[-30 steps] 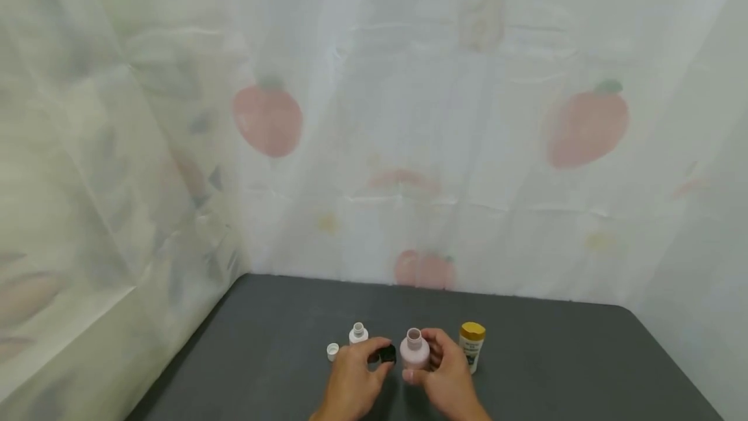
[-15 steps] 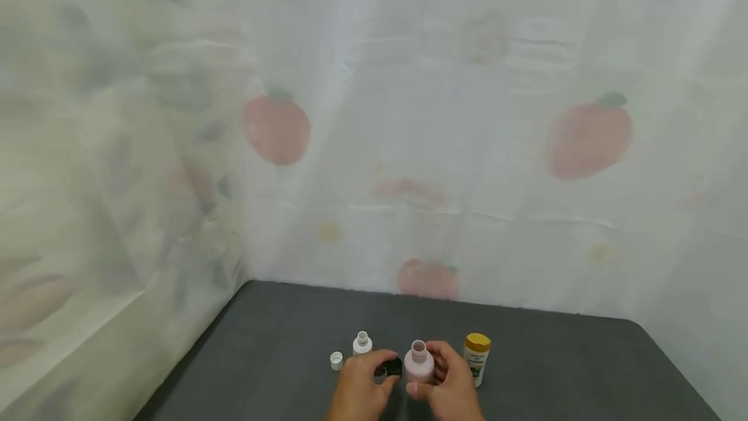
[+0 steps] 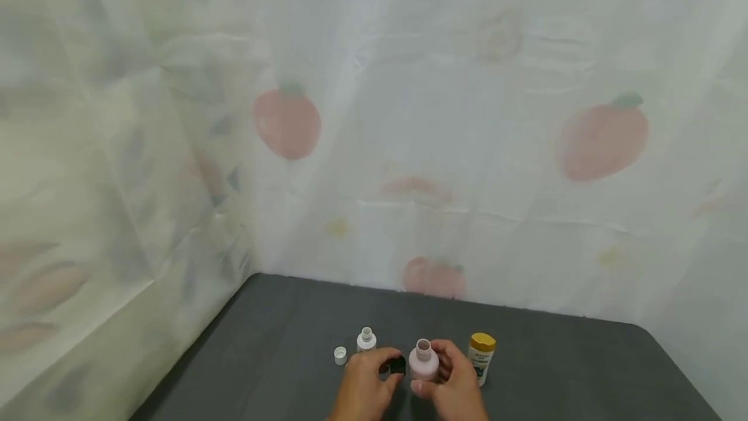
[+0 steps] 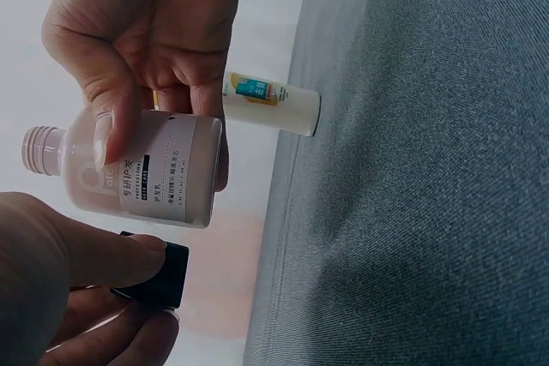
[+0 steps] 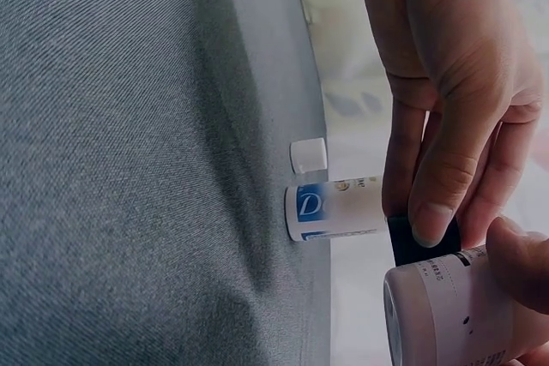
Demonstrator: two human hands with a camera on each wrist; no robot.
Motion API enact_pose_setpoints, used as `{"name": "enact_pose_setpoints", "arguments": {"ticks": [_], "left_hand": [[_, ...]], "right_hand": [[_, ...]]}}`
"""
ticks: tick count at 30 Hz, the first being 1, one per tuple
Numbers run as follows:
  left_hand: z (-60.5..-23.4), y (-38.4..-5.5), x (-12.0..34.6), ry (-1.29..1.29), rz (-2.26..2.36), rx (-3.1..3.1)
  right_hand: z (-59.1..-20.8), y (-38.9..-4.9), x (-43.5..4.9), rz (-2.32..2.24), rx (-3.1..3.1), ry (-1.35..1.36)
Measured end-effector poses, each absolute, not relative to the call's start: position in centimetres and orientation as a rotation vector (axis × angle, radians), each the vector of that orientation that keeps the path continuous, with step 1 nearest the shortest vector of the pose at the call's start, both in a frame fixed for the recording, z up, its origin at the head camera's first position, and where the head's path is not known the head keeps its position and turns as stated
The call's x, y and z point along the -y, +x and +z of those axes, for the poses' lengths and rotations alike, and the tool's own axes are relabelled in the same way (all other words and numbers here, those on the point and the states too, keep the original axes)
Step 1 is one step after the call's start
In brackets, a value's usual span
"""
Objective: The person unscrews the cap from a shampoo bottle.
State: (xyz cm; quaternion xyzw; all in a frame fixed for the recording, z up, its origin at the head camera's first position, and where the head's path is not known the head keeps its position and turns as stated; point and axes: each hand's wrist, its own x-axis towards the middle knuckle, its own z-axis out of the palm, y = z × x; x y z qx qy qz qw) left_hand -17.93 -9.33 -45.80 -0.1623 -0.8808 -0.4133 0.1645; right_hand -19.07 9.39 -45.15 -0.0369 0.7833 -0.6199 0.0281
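My right hand grips a pale pink bottle whose threaded neck stands uncapped and upright. In the left wrist view the bottle shows a printed label, with the right thumb pressed on its side. Just left of it, my left hand pinches a black cap between thumb and fingers. The left wrist view has the cap close beside the bottle's body. Both are held up above the grey table, as the wrist views show.
Behind my left hand stands a white bottle with an open neck, and a small white cap sits to its left. A yellow-capped bottle stands right of my right hand. A fruit-printed curtain hangs behind the dark table.
The head view has shifted slightly, so everything sits a little further right in it. Both hands keep their holds on the cap and the pink bottle.
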Motion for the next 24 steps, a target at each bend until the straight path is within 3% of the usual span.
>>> {"name": "enact_pose_setpoints", "arguments": {"ticks": [24], "left_hand": [[-47.2, -18.7, 9.0, -0.4, -1.032, 2.517]], "right_hand": [[-46.3, -20.5, -9.3, -1.851, -2.446, -0.083]]}}
